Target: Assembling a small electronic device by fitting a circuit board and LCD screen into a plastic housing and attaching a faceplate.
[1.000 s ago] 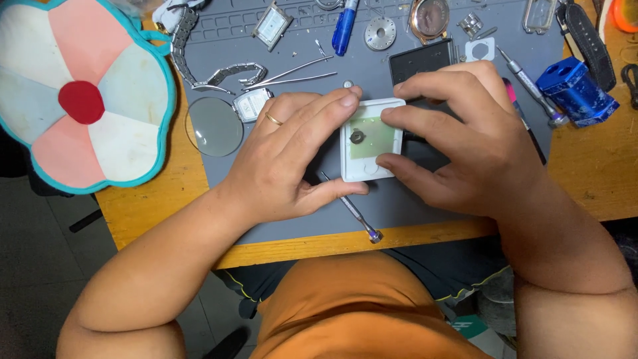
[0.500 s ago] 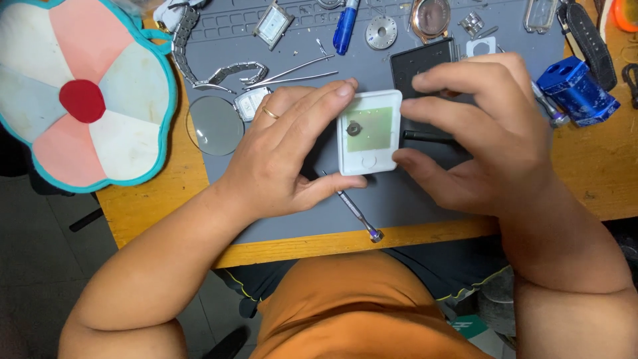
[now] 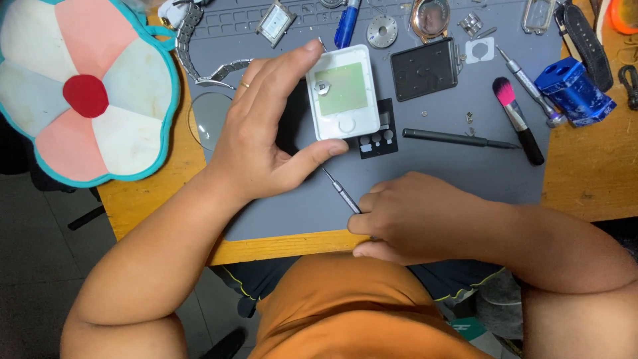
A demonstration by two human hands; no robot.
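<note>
Now L hand (image 3: 266,133) pinches white case (image 3: 342,90).

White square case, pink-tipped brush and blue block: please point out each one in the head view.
White square case (image 3: 345,93), head view, on its green inner panel.
Pink-tipped brush (image 3: 517,119), head view, on the handle below the bristles.
Blue block (image 3: 571,92), head view, on its top face.

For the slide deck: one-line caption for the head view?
Left hand holds a white square device above the grey mat; right hand picks up a small screwdriver.
</note>
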